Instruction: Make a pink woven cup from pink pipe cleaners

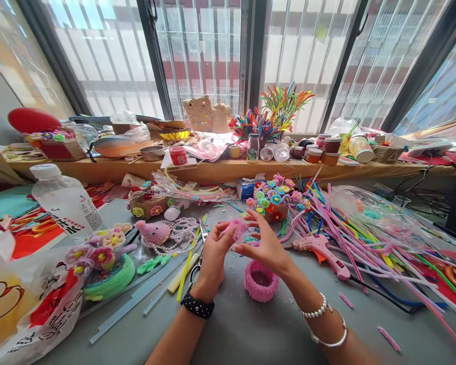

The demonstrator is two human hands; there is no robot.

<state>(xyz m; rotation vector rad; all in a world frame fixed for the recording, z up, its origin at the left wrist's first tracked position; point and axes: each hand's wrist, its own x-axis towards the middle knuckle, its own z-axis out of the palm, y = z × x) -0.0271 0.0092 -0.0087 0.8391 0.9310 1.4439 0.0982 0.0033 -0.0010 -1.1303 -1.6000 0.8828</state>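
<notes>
My left hand (214, 255) and my right hand (265, 247) meet above the grey table (251, 329), both pinching a small fuzzy pink pipe-cleaner piece (237, 228) held between their fingertips. The left wrist wears a black dotted band, the right wrist a pearl bracelet and a silver bangle. Just below the hands a small round pink pipe-cleaner basket (261, 280) stands on the table. A pink glue gun (321, 249) lies to the right of my right hand. Scissors (198, 253) lie under my left hand.
A heap of coloured pipe cleaners (349, 228) spreads at the right. A flower basket (275, 200) stands behind the hands. At the left are a plastic bottle (66, 200), a green flower basket (106, 268), pearl beads (178, 233) and a printed bag (30, 309). Jars crowd the windowsill (213, 170).
</notes>
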